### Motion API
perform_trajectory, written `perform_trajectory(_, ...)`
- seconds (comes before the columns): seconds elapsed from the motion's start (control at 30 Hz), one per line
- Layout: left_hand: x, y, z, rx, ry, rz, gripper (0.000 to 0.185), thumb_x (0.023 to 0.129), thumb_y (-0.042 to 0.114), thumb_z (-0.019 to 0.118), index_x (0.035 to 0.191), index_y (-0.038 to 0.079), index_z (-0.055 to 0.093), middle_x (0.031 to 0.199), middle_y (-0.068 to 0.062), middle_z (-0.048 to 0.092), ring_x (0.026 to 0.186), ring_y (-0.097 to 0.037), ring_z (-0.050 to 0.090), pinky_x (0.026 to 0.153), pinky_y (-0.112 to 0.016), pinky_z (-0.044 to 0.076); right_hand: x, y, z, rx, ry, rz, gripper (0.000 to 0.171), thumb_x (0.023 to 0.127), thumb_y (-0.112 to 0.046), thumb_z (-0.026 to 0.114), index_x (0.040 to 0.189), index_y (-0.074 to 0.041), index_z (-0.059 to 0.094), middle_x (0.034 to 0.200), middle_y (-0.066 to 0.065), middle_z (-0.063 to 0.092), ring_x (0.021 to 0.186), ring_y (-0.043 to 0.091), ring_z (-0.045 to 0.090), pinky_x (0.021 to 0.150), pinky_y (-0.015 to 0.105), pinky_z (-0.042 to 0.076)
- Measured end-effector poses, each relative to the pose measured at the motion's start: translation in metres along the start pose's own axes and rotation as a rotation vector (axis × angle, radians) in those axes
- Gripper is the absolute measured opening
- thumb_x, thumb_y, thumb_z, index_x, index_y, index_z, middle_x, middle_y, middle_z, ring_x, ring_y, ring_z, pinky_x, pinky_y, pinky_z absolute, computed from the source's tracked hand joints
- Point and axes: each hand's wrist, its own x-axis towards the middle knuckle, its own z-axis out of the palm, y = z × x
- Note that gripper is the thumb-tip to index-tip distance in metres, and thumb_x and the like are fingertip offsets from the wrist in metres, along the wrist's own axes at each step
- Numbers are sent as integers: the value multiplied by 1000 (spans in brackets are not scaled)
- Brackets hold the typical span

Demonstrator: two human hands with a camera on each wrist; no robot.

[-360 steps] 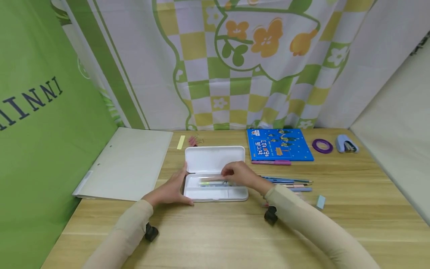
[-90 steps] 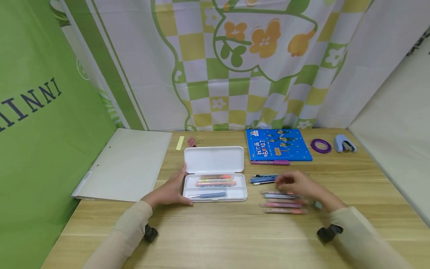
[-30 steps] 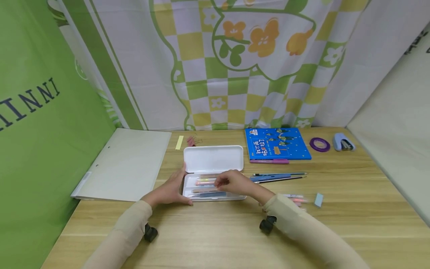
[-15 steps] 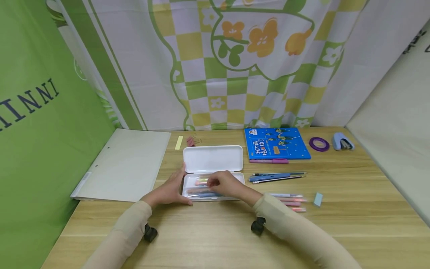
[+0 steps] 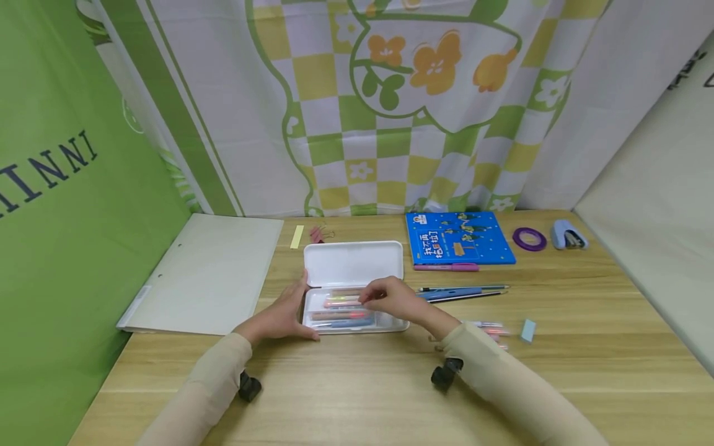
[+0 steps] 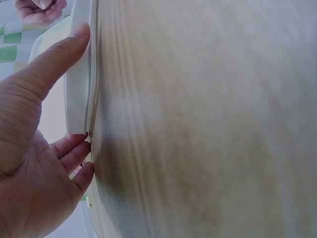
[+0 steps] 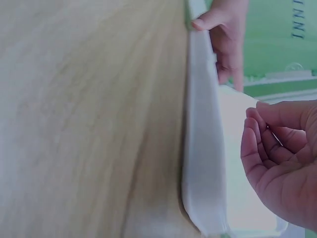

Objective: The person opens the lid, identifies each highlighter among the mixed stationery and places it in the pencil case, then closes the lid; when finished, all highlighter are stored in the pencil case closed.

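Since half a second ago the right hand [image 5: 390, 298] has slid from the left part of the pencil case [image 5: 354, 291] toward its right half, and the row of loose pens [image 5: 484, 328] near the desk's front right shows less behind the sleeve. That hand hovers over the tray with fingers loosely curled and nothing visible in them; the right wrist view shows an empty cupped palm [image 7: 282, 168]. The left hand [image 5: 279, 316] lies flat against the case's left end, fingers straight, thumb [image 6: 59, 54] along the rim, bracing it.

The case sits mid-desk, lid laid back toward the curtain, several pens [image 5: 341, 310] lying lengthwise in its tray. It looks like thin, rigid, smooth plastic: light, likely to skid on the wood if nudged, so steadying at its short end seems sound. The pens appear slim, stiff and prone to roll; a pinch at mid-barrel should suit them best.

A blue book [image 5: 458, 238], tape ring [image 5: 529, 238], stapler [image 5: 566, 235] and folder [image 5: 209, 272] lie along the far edge.
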Motion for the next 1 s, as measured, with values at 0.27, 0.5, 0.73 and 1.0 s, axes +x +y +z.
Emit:
perform_trajectory(0.27, 0, 1, 0, -2, 1, 9, 138, 62, 38, 88, 145, -10, -10, 136, -21, 39, 130, -37, 29, 110, -53, 19, -27, 6, -29, 189, 24, 119, 21, 90, -13, 64, 105, 2, 67, 98, 5, 66, 89, 17, 59, 79, 30, 51)
perform_trajectory(0.5, -1, 0, -1, 7, -10, 1, 137, 63, 38, 87, 146, -8, -11, 141, -22, 35, 133, -36, 26, 111, -52, 18, -58, 27, -64, 241, 61, 102, 30, 90, -18, 65, 107, 7, 63, 101, 12, 66, 90, 17, 61, 82, 33, 52)
perform_trajectory(0.73, -1, 1, -3, 15, -33, -9, 136, 65, 42, 85, 147, -4, -12, 154, -26, 3, 140, -41, 8, 111, -53, 13, -96, 57, -99, 170, -15, 105, 31, 91, -13, 62, 112, 10, 60, 106, 23, 64, 94, 21, 62, 82, 30, 52)
perform_trajectory(1.0, -1, -4, -1, 20, -16, 11, 137, 63, 42, 86, 146, -7, -11, 147, -24, 26, 137, -37, 19, 111, -52, 17, -119, 80, -119, 45, -87, 191, 28, 89, -4, 62, 114, 7, 61, 102, 15, 66, 92, 20, 61, 77, 25, 52)
